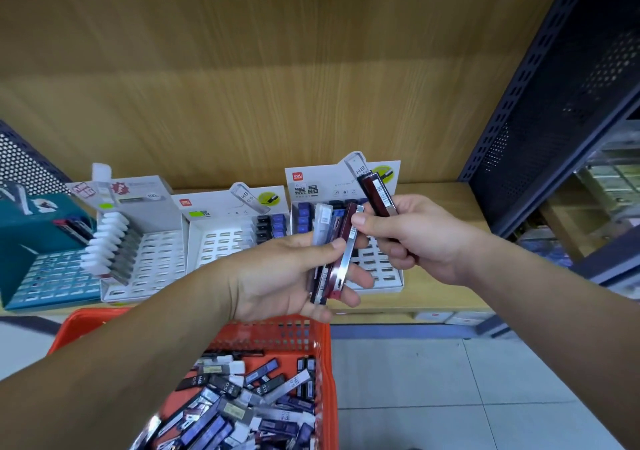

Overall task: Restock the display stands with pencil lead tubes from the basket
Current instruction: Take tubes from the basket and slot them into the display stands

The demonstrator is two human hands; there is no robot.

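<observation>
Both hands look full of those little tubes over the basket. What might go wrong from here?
1. The left hand fans several lead tubes loosely; one may slip and drop into the orange basket or onto the floor.
2. The right hand holds dark red tubes, while the nearest stand shows blue ones, so a tube may land in the wrong stand.

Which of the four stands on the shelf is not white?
The leftmost stand: it is teal, with a few dark tubes in its back corner. The other three, further right, are white.
</observation>
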